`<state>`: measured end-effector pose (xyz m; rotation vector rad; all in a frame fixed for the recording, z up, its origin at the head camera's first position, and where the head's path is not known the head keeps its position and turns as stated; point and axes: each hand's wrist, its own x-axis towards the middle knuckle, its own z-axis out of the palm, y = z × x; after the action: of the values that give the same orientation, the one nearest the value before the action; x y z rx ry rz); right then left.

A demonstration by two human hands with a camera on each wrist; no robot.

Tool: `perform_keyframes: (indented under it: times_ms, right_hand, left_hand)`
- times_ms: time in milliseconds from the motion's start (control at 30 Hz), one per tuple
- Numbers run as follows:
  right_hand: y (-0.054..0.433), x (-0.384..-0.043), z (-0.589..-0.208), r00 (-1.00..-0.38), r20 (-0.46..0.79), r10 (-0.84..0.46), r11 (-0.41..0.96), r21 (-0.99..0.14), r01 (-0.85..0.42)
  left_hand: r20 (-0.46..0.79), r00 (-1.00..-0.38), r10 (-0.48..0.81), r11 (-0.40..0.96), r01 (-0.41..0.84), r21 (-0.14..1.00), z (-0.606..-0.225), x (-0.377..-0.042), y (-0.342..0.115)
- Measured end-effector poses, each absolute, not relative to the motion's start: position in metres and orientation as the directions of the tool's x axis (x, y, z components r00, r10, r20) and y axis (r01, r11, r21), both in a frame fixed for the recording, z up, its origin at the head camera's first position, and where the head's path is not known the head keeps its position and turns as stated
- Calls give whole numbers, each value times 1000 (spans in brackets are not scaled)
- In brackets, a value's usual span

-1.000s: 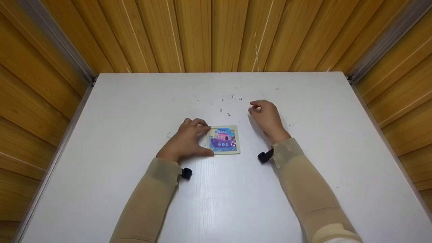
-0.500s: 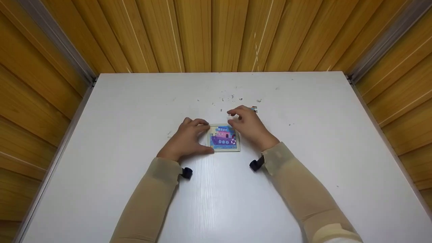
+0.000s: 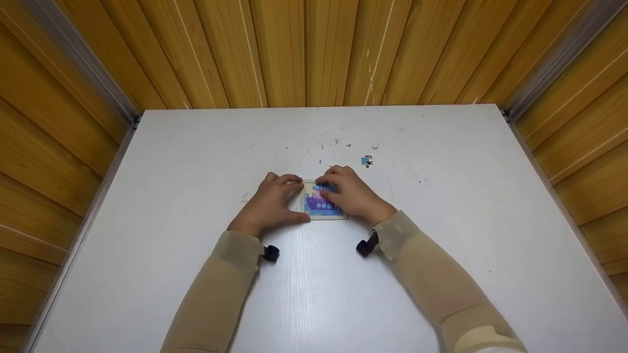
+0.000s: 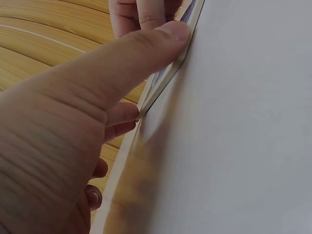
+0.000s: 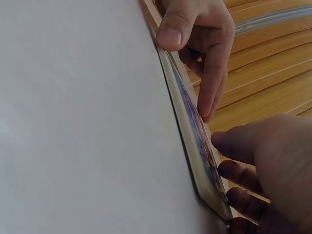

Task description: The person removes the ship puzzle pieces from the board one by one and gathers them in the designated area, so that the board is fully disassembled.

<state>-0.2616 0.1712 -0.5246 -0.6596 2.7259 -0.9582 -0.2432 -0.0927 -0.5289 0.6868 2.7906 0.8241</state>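
A small square jigsaw puzzle (image 3: 324, 213) in a cream frame shows a purple and pink ship. It lies on the white table, and both wrist views show it edge-on. My left hand (image 3: 271, 203) grips its left side, thumb (image 4: 170, 36) on the front edge and fingers at the back edge. From the right, my right hand (image 3: 354, 193) reaches over the puzzle and covers its upper right part. In the right wrist view, the right fingertips (image 5: 234, 195) touch the puzzle's face, a little apart from the thumb, and no loose piece shows between them.
Behind my right hand lies a loose blue and red puzzle piece (image 3: 366, 160). Several small dark specks and scuffs mark the table (image 3: 221, 142) beyond the puzzle. Wood-look panels (image 3: 284, 54) wall in the table's back and sides.
My right hand has moved left and toward me, from beside the loose piece to over the puzzle, uncovering that piece. My left hand stays at the frame's left side.
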Motion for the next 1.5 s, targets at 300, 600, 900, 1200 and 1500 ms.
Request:
perform_keyframes:
  times_ms: [300,600,900,1200,1500]
  right_hand:
    - [169,-261,-526,-843,33,-538,692,-554,-463]
    - [168,-259,-526,-832,52,-553,695,-521,-495]
    - [168,-259,-526,-841,44,-539,697,-536,-476]
    - [169,-260,-528,-843,36,-537,701,-536,-470]
    - [169,-258,-527,-848,27,-529,707,-539,-458]
  left_hand:
    - [14,-878,479,731,408,548,-529,-243,-96]
    - [7,-879,476,737,403,543,-531,-244,-95]
    - [-13,-884,467,733,379,565,-530,-244,-92]
    - [-26,-889,457,732,359,579,-529,-243,-90]
    - [1,-880,474,720,388,576,-530,-243,-90]
